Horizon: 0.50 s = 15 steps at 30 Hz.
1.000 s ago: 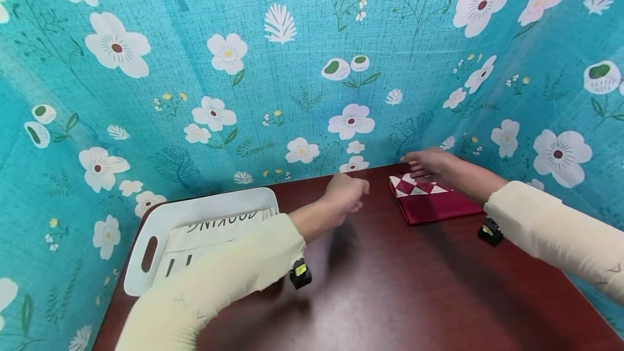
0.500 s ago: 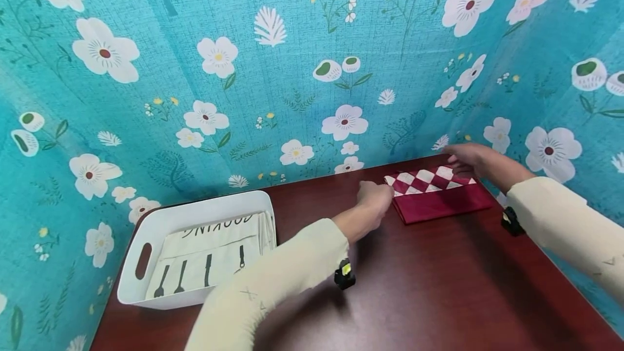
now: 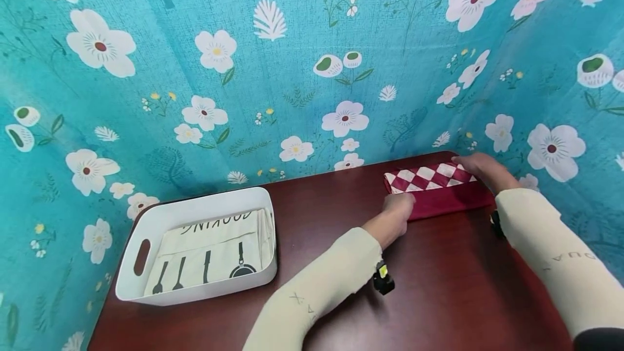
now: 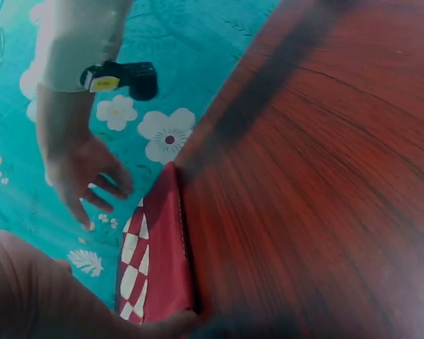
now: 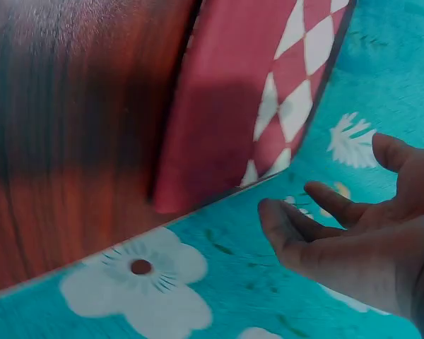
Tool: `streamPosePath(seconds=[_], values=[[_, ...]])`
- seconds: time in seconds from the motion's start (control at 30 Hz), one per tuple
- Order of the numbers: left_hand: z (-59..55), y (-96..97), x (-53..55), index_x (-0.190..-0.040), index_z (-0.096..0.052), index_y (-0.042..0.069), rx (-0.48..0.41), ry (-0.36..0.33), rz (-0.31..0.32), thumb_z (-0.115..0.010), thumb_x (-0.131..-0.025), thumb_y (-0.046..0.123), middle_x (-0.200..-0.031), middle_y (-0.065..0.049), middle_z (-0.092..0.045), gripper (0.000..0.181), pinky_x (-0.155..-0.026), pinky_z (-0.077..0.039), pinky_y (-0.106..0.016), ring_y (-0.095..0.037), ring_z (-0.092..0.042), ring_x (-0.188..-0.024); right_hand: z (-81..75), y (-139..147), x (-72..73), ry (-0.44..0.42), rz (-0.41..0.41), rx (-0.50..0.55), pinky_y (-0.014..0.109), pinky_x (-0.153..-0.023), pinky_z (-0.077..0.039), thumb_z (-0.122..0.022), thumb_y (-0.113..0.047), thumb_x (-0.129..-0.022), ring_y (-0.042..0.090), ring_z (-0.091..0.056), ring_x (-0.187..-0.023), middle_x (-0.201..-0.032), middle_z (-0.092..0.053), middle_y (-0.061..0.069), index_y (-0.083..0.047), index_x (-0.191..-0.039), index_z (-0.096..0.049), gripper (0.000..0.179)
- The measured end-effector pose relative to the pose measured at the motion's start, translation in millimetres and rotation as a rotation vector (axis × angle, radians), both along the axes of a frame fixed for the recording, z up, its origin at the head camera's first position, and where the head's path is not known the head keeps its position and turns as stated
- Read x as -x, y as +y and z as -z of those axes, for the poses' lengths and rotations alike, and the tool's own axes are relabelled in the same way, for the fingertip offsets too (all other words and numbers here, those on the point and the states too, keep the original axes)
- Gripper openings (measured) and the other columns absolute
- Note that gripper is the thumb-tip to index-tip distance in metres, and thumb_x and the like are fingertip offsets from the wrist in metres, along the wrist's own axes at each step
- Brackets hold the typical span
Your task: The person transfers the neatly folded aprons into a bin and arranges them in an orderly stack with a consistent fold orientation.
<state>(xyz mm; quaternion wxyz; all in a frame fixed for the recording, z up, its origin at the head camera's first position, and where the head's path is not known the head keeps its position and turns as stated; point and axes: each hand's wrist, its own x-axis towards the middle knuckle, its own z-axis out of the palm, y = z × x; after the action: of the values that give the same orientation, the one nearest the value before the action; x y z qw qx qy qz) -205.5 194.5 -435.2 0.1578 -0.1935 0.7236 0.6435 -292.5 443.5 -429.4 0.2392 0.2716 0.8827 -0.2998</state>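
A folded dark red cloth [image 3: 446, 196] with a band of red and white diamonds lies near the back right of the table. At its left end is my left hand [image 3: 397, 207], the thumb stretched along the front corner in the left wrist view and most of the other fingers hidden. My right hand [image 3: 487, 169] hovers by the cloth's right end. In the right wrist view its fingers [image 5: 325, 219] are spread and loosely bent, holding nothing, with a gap between them and the cloth.
On the left of the table [image 3: 322, 286] stands a white plastic basket [image 3: 141, 286] with handle holes. Inside lies a folded cream cloth [image 3: 214, 253] printed with COOKING and dark utensils. A blue floral curtain [image 3: 273, 69] hangs behind and along both sides.
My left hand has moved right, from the middle of the table to the red cloth's left end. My right hand has shifted right from above the cloth to its right end.
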Motion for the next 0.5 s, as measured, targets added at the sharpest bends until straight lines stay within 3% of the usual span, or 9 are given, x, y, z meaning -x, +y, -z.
streamPosePath(seconds=[0.2,0.4,0.5], values=[[9.1,9.4,6.6,-0.092,-0.058,0.001,0.042,-0.071,-0.103,-0.062,-0.08,0.012,-0.099,-0.006,-0.064,0.017,-0.084,-0.052,-0.036,-0.017,-0.057,-0.093,13.6,2.6,-6.5,-0.045,-0.048,0.02,0.052,-0.094,-0.048,-0.044,-0.047,-0.097,0.048,-0.042,-0.121,-0.132,-0.037,0.036,0.019,-0.138,-0.017,0.082],[9.7,13.1,12.2,-0.106,-0.057,-0.001,0.065,-0.107,-0.119,-0.055,-0.085,0.011,-0.102,-0.01,-0.064,0.024,-0.089,-0.05,-0.039,-0.023,-0.058,-0.099,26.8,4.7,-12.2,-0.008,0.042,0.081,0.05,-0.087,-0.052,-0.05,-0.045,-0.095,0.045,-0.051,-0.113,-0.133,-0.041,0.035,0.015,-0.139,-0.02,0.081],[9.4,18.0,12.6,-0.106,-0.058,0.0,0.086,-0.116,-0.142,-0.055,-0.084,0.009,-0.102,-0.01,-0.064,0.023,-0.088,-0.05,-0.041,-0.024,-0.058,-0.099,27.9,2.2,-14.4,0.016,0.055,0.018,0.054,-0.089,-0.049,-0.049,-0.047,-0.095,0.049,-0.044,-0.115,-0.133,-0.036,0.037,0.016,-0.14,-0.018,0.083]])
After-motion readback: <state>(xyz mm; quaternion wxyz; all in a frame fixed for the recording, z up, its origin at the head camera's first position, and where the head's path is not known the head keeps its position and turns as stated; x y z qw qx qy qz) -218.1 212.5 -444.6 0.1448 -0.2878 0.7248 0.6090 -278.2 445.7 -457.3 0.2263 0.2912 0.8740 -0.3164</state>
